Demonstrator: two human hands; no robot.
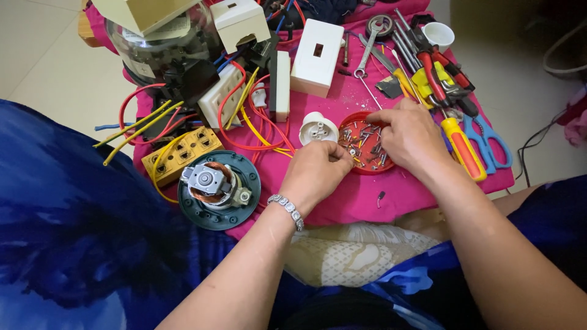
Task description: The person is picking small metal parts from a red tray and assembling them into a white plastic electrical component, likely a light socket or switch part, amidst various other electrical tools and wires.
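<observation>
Red round lid [367, 168], shallow, sits open side up on the pink cloth, near the front middle. It's filled with a loose pile of small screws [365, 142], silver and dark, lying every which way. Some of the lid's right part is hidden. White round lamp-holder base [318, 128] sits just left of it, nearly touching the rim.

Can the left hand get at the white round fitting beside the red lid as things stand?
Probably yes. The left hand sits just below the white round fitting, with only bare pink cloth between them. The right hand is over the red lid, off to the side, not in the way.
</observation>
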